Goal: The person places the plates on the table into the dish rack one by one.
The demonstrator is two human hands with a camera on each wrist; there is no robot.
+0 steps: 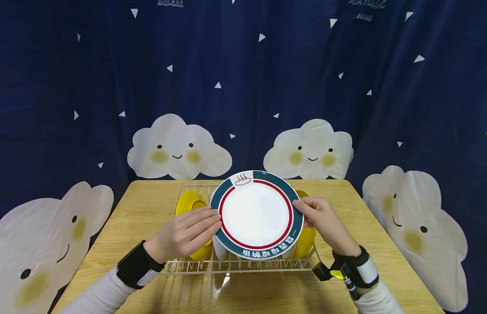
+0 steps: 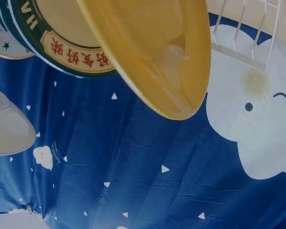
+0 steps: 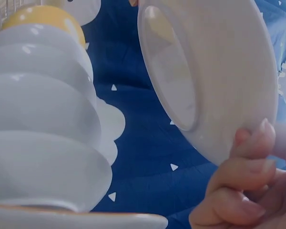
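A white plate (image 1: 255,213) with a dark teal rim, a thin red ring and pale printed characters is held up by both hands, its face toward the head camera. My left hand (image 1: 188,231) grips its left edge with the fingers in front; the thumb is hidden. My right hand (image 1: 319,216) pinches the right edge, thumb in front. The right wrist view shows the plate's white underside (image 3: 229,71) and the right hand's curled fingers (image 3: 238,191). Behind the plate stands a wire dish rack (image 1: 239,267), with a yellow dish (image 1: 184,203) at its left and another yellow dish (image 1: 306,242) at its right.
Several white dishes (image 3: 38,105) stand in a row in the right wrist view. A green-rimmed plate (image 2: 76,57) with red characters leans beside a yellow dish (image 2: 181,71) in the left wrist view. The rack rests on a wooden table (image 1: 121,226) before a dark blue curtain (image 1: 243,87).
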